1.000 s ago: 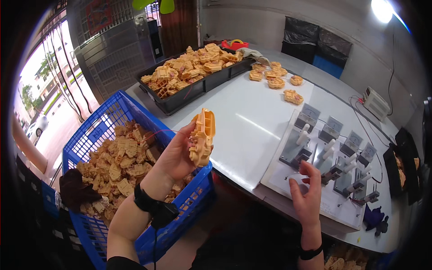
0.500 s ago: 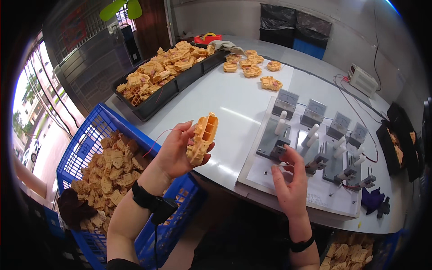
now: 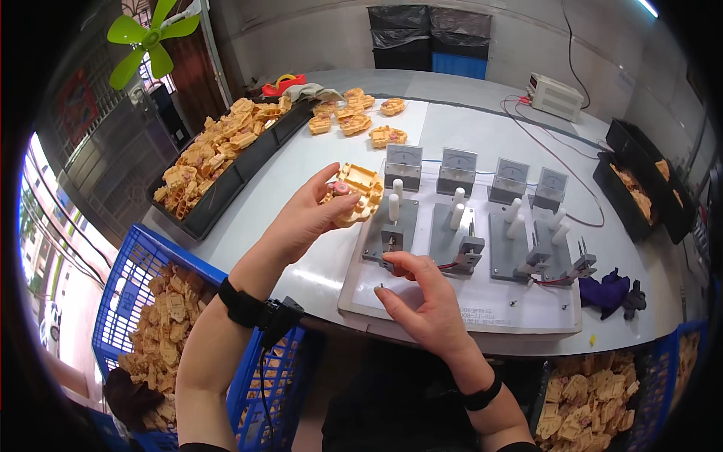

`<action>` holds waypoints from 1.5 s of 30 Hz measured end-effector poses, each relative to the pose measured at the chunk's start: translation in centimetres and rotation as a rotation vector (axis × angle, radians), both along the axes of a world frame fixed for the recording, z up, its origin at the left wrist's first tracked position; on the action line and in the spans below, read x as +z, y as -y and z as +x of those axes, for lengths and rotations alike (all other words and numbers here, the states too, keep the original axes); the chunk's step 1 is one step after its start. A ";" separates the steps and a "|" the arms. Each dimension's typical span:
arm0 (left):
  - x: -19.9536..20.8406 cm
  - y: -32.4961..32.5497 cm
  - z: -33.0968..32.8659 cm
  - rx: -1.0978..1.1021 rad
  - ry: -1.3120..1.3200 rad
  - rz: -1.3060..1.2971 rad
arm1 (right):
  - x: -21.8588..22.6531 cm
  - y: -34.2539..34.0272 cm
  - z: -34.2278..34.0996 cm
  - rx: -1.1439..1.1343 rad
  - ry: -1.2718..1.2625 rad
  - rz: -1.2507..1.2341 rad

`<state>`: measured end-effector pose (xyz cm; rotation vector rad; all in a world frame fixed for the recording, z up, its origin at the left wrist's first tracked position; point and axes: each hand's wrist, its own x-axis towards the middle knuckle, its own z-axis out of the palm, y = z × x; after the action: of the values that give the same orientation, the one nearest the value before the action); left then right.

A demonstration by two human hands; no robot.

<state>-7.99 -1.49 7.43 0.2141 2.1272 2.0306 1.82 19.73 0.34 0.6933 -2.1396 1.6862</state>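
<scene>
A tan moulded plastic housing [image 3: 355, 184] is pinched in my left hand [image 3: 301, 222], its open compartments showing. A small pink round part [image 3: 341, 188] sits in it beside my thumb. My right hand [image 3: 431, 310] has thumb and index finger apart and holds nothing I can see. Its index fingertip is at the small dark block [image 3: 392, 241] on the front of the leftmost grey test fixture [image 3: 407, 218]; I cannot tell whether they touch. Two white posts [image 3: 394, 206] stand on that fixture, with a panel meter [image 3: 404, 166] behind it.
More fixtures with meters share the white board [image 3: 482, 313]. Loose housings [image 3: 388, 136] lie at the back of the table. A black tray [image 3: 248, 162] and a blue basket [image 3: 151, 248] of housings are at left. A power supply [image 3: 556, 96] and purple cloth [image 3: 604, 292] are at right.
My view has turned right. The housing has been turned from edge-on to show its compartments and pink part, and is now closer to the leftmost fixture. My right hand stays by that fixture's front.
</scene>
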 end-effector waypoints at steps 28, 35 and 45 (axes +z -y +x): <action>1.7 -4.4 -2.6 -0.391 -0.136 -0.588 | -0.1 0.4 0.0 -0.033 -0.055 -0.019; 3.7 2.8 3.3 -0.126 -0.244 -0.664 | -1.0 0.7 0.3 -0.186 -0.055 -0.005; -7.2 29.1 21.2 0.473 0.192 -0.988 | -1.6 2.0 -0.6 -0.199 -0.107 0.324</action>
<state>13.18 -30.60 0.24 -0.6413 2.8995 0.8446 1.20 17.77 -1.30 0.6139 -2.3412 1.1890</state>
